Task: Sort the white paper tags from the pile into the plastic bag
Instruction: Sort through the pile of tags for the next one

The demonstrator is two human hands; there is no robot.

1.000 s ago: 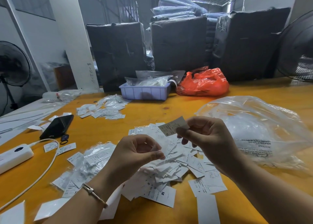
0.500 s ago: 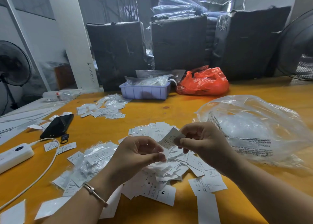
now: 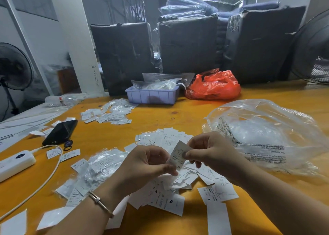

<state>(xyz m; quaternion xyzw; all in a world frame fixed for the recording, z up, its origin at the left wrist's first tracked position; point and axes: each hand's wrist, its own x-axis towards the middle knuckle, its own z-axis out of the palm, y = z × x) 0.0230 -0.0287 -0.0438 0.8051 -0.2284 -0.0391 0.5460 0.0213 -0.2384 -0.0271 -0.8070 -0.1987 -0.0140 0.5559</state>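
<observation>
Your right hand [image 3: 211,153] has lowered the white printed paper tag [image 3: 179,154]; your left hand [image 3: 147,165] now pinches its bottom edge too, above the pile of white paper tags [image 3: 178,186].

both hands raised together, left hand [image 3: 147,163] and right hand [image 3: 210,151] pinching

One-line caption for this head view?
Both hands pinch one white tag above the pile, beside the plastic bag.

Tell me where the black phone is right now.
In the head view the black phone lies on the table's left side, left of the tag pile, just above the white power strip.
</observation>
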